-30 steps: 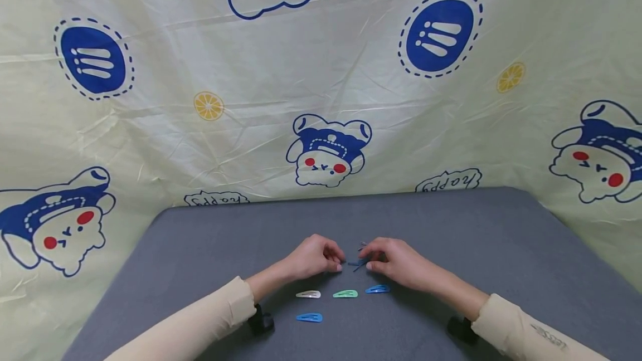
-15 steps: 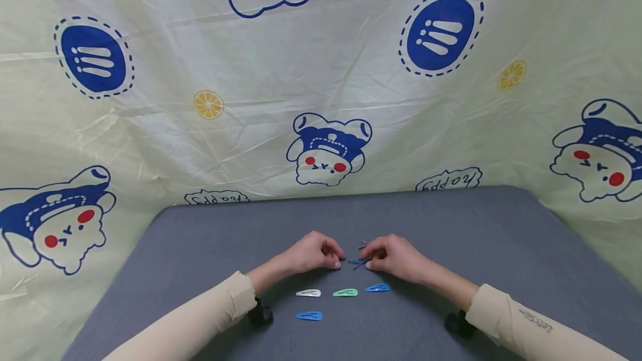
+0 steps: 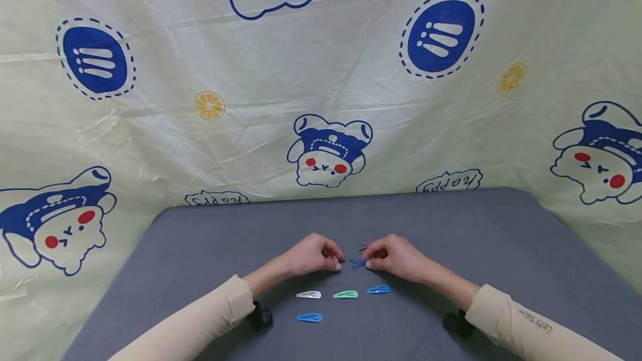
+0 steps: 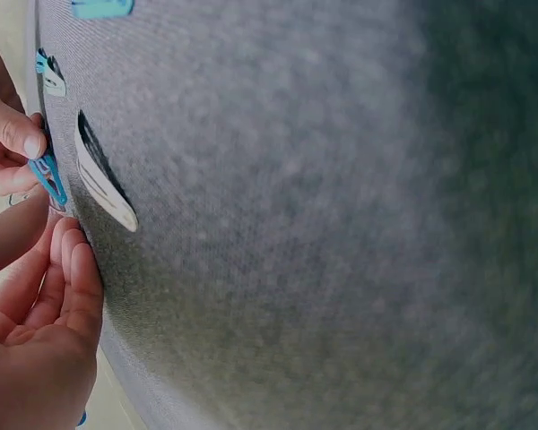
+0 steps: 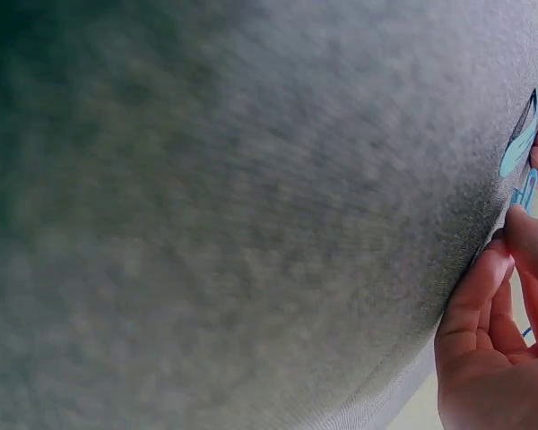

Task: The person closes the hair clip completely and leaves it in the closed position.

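In the head view my right hand [image 3: 398, 258] pinches a blue snap hair clip [image 3: 358, 263] between thumb and fingertips, its narrow arms pointing left and spread apart. My left hand [image 3: 313, 253] is just left of the clip, fingers loosely curved, with nothing seen in its grasp. The left wrist view shows the blue clip [image 4: 49, 179] hanging from the right hand's fingertips, close to the left thumb [image 4: 18, 224]. In the right wrist view the clip [image 5: 525, 190] sticks out beyond the right thumb. Behind it lies a thin dark clip [image 3: 363, 245], partly hidden by the right fingers.
Nearer the body, a white clip [image 3: 308, 294], a green clip [image 3: 345, 294] and a blue clip [image 3: 378, 289] lie in a row on the grey table [image 3: 225, 233]. Another blue clip [image 3: 309, 317] lies below the white one. A printed curtain [image 3: 251, 144] hangs behind.
The blue clip in my right hand has turned slightly, showing more of its bright blue face. Both hands have barely moved, and the clips on the table lie where they were.
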`<state>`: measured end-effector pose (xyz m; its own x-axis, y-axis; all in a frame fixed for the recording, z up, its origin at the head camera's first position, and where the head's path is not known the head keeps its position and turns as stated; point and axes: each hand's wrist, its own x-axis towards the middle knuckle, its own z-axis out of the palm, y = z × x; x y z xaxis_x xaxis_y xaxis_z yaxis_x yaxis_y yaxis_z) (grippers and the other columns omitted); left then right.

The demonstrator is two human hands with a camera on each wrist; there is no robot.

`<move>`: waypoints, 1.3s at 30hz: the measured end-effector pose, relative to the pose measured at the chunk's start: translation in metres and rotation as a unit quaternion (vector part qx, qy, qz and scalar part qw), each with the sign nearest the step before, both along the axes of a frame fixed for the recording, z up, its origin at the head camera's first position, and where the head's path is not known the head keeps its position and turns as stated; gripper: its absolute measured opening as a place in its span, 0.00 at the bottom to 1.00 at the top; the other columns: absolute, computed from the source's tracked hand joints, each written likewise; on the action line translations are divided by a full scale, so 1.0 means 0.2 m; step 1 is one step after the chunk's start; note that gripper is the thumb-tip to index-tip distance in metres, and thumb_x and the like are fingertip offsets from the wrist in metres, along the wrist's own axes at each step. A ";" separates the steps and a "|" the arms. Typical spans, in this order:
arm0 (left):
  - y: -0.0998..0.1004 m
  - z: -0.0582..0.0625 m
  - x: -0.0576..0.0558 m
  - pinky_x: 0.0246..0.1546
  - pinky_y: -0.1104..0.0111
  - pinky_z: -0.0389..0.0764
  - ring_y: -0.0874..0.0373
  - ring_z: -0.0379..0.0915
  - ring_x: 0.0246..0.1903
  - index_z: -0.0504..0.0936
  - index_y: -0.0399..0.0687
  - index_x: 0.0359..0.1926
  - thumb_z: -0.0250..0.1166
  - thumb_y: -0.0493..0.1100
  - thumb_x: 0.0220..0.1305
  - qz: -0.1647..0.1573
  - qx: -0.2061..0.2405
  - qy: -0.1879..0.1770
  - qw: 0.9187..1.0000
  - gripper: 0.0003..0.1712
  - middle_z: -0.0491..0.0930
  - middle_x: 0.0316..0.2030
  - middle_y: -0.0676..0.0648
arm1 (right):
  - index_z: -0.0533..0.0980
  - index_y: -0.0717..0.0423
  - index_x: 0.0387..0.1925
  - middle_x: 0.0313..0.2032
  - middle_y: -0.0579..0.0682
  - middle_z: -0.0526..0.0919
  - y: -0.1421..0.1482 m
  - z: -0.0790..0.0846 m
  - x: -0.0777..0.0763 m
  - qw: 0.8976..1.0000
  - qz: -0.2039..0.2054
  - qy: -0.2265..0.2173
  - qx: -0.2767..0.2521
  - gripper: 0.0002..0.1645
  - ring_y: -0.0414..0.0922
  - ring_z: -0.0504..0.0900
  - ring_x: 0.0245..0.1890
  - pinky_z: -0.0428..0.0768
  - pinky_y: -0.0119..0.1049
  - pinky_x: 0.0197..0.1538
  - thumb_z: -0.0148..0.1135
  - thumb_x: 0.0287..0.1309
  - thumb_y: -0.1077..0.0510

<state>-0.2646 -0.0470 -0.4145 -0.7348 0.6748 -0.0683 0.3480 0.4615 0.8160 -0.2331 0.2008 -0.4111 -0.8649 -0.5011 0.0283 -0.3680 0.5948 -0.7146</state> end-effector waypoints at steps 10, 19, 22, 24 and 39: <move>-0.01 0.00 0.01 0.27 0.72 0.71 0.62 0.70 0.26 0.86 0.39 0.42 0.70 0.36 0.61 0.007 0.004 0.003 1.000 0.08 0.79 0.27 0.52 | 0.86 0.53 0.37 0.32 0.43 0.83 0.00 0.00 0.02 1.000 -0.017 -0.007 -0.007 0.05 0.42 0.73 0.29 0.71 0.32 0.31 0.69 0.59 0.60; -0.04 0.02 0.03 0.28 0.72 0.74 0.59 0.72 0.28 0.86 0.40 0.45 0.69 0.37 0.62 0.013 0.016 0.009 1.000 0.10 0.81 0.29 0.53 | 0.85 0.53 0.37 0.35 0.43 0.83 -0.01 0.01 0.05 0.999 -0.031 0.014 -0.019 0.04 0.42 0.76 0.32 0.76 0.33 0.33 0.68 0.60 0.59; -0.06 0.03 0.04 0.29 0.71 0.74 0.58 0.73 0.29 0.86 0.40 0.46 0.69 0.37 0.63 0.020 0.024 0.015 0.999 0.11 0.81 0.31 0.53 | 0.85 0.53 0.38 0.36 0.43 0.83 -0.01 0.03 0.06 0.999 -0.037 0.027 -0.023 0.05 0.42 0.77 0.33 0.77 0.33 0.34 0.67 0.60 0.59; -0.07 0.03 0.04 0.29 0.70 0.75 0.57 0.73 0.30 0.86 0.40 0.46 0.68 0.37 0.63 0.025 0.028 0.020 0.999 0.11 0.81 0.32 0.53 | 0.85 0.52 0.38 0.37 0.44 0.83 -0.01 0.04 0.07 0.998 -0.043 0.029 -0.029 0.05 0.43 0.77 0.33 0.77 0.33 0.35 0.67 0.60 0.59; -0.14 0.10 0.09 0.39 0.66 0.75 0.57 0.74 0.36 0.85 0.40 0.48 0.69 0.40 0.63 0.061 0.060 0.068 0.994 0.13 0.81 0.34 0.53 | 0.86 0.45 0.39 0.36 0.38 0.82 -0.06 0.08 0.16 0.989 -0.082 0.108 -0.061 0.08 0.38 0.79 0.33 0.80 0.33 0.38 0.68 0.60 0.61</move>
